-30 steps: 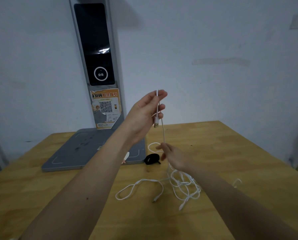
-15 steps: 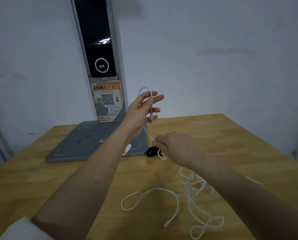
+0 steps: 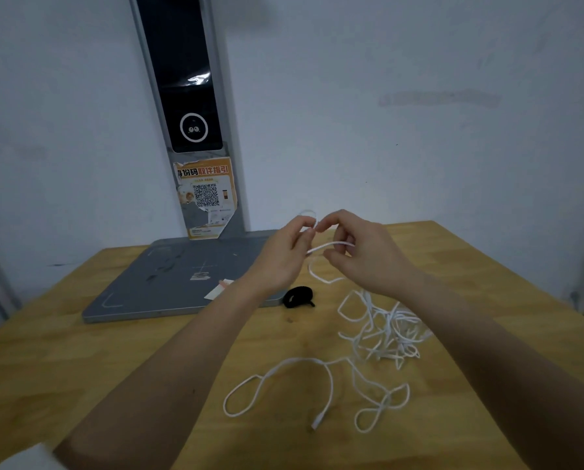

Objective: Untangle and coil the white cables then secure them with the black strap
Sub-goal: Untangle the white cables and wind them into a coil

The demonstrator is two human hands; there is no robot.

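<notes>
Above the wooden table (image 3: 80, 361), my left hand (image 3: 284, 256) and my right hand (image 3: 365, 256) meet fingertip to fingertip, both pinching a small loop of white cable (image 3: 331, 245). From the hands the cable drops to a tangled heap (image 3: 385, 330) under my right forearm. A long loose run (image 3: 284, 371) with a plug end lies nearer me. The rolled black strap (image 3: 297, 296) sits on the table just below my left hand, at the edge of the grey base.
A grey flat base (image 3: 155, 283) with a tall post carrying a dark screen (image 3: 182, 79) and an orange QR sticker (image 3: 205, 195) stands at the back left against the white wall. The table's right edge runs diagonally at the far right.
My left hand came down from its raised position. My right hand rose from the table to meet it, and both now pinch a small cable loop. The view tilted down.
</notes>
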